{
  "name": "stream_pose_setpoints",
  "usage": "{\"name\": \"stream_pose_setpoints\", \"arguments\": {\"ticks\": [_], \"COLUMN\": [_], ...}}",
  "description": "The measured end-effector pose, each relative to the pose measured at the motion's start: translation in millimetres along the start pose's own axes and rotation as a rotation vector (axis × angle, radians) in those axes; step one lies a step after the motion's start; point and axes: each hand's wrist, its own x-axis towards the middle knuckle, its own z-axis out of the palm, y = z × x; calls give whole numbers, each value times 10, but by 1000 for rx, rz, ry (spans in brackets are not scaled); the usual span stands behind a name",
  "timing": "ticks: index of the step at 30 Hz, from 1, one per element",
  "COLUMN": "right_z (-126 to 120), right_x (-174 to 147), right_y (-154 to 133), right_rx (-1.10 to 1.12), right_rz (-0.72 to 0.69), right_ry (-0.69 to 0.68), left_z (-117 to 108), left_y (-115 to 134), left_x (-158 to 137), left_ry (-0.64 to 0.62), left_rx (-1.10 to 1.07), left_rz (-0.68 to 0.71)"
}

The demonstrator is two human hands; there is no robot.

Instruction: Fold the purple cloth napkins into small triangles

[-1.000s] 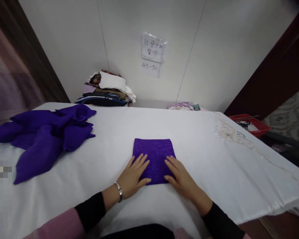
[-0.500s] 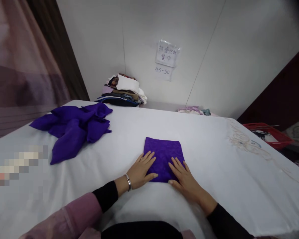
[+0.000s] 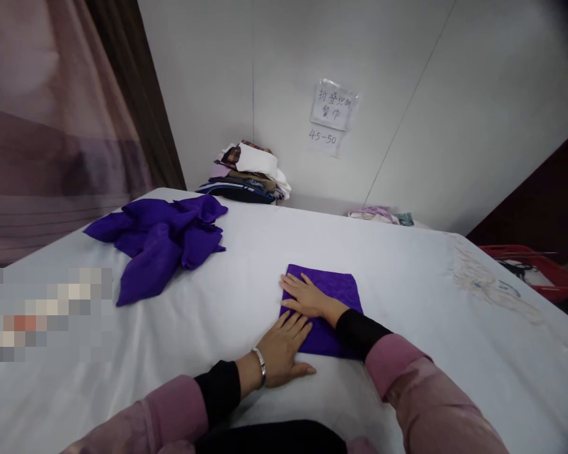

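A purple cloth napkin [image 3: 334, 337], folded into a rough square, lies flat on the white-covered table in front of me. My right hand [image 3: 305, 295] reaches across it and rests palm down, fingers spread, on its upper left part. Just below, my left hand [image 3: 284, 350], with a silver bracelet at the wrist, lies flat with its fingertips on the napkin's lower left edge and its thumb on the tablecloth. Neither hand grips anything. My right forearm hides part of the napkin's right side. A loose heap of purple cloths [image 3: 158, 243] lies at the table's far left.
The white tablecloth [image 3: 407, 378] has an embroidered pattern on the right. Stacked folded clothes [image 3: 248, 173] and a pinkish cloth pile [image 3: 376, 215] sit beyond the far edge. A red basket [image 3: 556, 287] stands off to the right. A handwritten sign [image 3: 334, 107] hangs on the wall.
My right hand has moved from the napkin's right side across to its upper left. My left hand has slid lower, toward the lower left edge. The camera view has turned slightly left.
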Motion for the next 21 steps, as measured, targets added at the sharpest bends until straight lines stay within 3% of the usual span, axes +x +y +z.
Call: {"name": "stream_pose_setpoints", "arguments": {"ticks": [8,12,17,21], "right_z": [4,-45,-270,-361], "right_x": [360,352,-62,-529], "right_y": [435,523,896,1145], "right_rx": [-27,116,171,125], "right_rz": [105,151,478,587], "right_ry": [66,105,329,294], "left_z": [-14,-7,36,46], "left_y": [-20,-27,-64,-83], "left_x": [-1,11,25,32], "left_ry": [-31,-32,-24,25], "left_rx": [-4,0,32,69], "left_rz": [9,13,13,44]}}
